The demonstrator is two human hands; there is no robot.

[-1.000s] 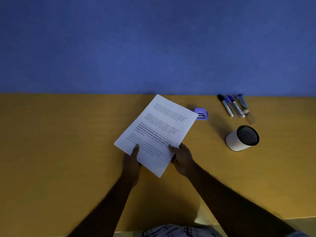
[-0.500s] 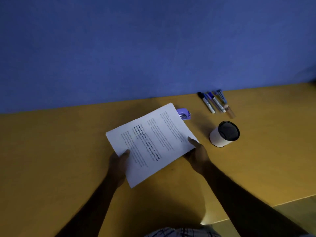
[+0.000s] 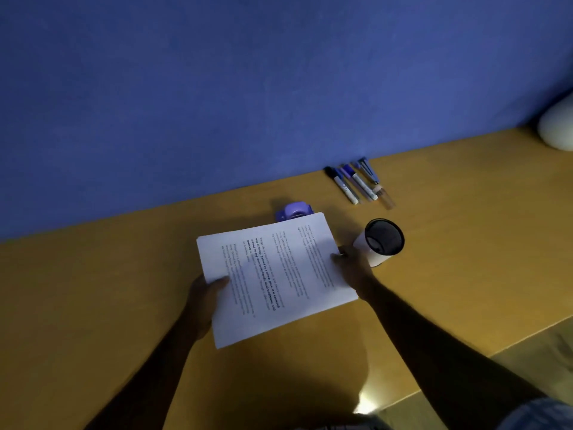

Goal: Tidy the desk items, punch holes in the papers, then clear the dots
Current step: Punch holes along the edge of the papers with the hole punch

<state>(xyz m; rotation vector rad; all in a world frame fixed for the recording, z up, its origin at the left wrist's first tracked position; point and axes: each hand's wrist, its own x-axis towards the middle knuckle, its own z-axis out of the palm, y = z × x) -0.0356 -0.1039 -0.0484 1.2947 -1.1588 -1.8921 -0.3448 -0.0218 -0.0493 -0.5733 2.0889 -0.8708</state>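
Observation:
A white stack of printed papers (image 3: 276,274) hangs over the middle of the yellow desk (image 3: 93,290). My left hand (image 3: 206,294) grips its left edge, thumb on top. My right hand (image 3: 352,263) grips its right edge. A small purple hole punch (image 3: 293,211) stands just behind the stack's far edge and is partly hidden by it. To the right of my right hand a white cup (image 3: 379,243) with a dark inside leans over. Several markers and pens (image 3: 356,184) lie side by side near the blue wall.
The blue wall (image 3: 248,88) runs along the desk's far edge. A pale rounded object (image 3: 556,125) sits at the far right of the desk. At lower right the desk's front edge (image 3: 496,352) gives way to the floor.
Both hands have turned the papers clockwise, so the text now runs sideways. My right hand has slid round to the right edge. The view has tilted and shifted.

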